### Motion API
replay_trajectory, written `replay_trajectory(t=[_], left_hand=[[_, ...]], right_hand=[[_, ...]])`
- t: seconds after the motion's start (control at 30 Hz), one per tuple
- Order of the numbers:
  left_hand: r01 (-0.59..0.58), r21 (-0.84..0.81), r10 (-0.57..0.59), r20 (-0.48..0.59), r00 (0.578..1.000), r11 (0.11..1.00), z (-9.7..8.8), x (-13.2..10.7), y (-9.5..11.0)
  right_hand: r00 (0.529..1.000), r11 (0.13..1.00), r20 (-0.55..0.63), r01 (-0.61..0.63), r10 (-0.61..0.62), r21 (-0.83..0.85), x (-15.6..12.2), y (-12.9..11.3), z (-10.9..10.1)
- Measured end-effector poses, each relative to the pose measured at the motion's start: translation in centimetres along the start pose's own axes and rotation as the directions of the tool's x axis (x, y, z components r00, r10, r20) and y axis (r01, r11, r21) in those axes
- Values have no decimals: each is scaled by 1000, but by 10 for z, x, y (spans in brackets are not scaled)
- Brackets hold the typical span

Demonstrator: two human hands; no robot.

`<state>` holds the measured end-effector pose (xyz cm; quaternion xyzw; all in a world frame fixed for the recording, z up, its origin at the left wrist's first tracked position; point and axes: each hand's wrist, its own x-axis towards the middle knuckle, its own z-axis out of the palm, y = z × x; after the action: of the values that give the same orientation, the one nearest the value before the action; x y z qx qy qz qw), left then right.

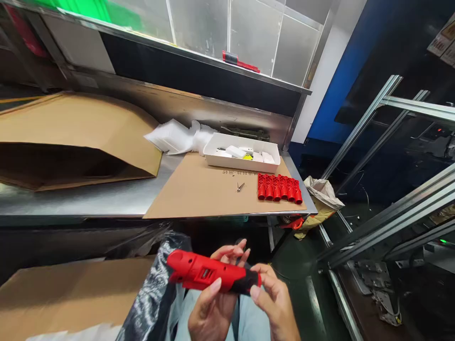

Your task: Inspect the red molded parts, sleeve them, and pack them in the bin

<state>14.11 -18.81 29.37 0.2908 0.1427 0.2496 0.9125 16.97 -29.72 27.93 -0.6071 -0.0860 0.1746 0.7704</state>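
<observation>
Between both hands, above my lap, is a red and black plastic tool housing (pixel 199 272), lying roughly level with its wide red end to the left. My left hand (pixel 218 303) grips its middle, thumb on the near side and fingers behind. The fingers of my right hand (pixel 275 298) close around the black end with the red rim at the right. Beyond them on the table, a row of several red plastic parts (pixel 279 188) lies on a cardboard sheet (pixel 192 189), with a small nail clipper (pixel 241 187) to their left.
A white tray (pixel 241 164) holding small pieces stands behind the red parts, beside white foam wrap (pixel 174 135). A large open cardboard box (pixel 78 123) lies at left. Black plastic film (pixel 152 293) hangs near my left side. Metal frame rails (pixel 391 208) rise on the right.
</observation>
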Motion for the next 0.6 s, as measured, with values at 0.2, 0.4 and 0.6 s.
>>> replay_trajectory(t=[0.2, 0.4, 0.6], left_hand=[[14, 133, -29, 112, 993, 991, -20, 19, -13], [86, 298, -137, 153, 979, 951, -12, 28, -16], [58, 360, -108, 120, 987, 931, -2, 29, -12]], right_hand=[[995, 982, 66, -89, 79, 169, 27, 0, 3], [995, 961, 47, -98, 89, 258, 36, -2, -6], [996, 969, 51, -88, 78, 231, 40, -4, -12]])
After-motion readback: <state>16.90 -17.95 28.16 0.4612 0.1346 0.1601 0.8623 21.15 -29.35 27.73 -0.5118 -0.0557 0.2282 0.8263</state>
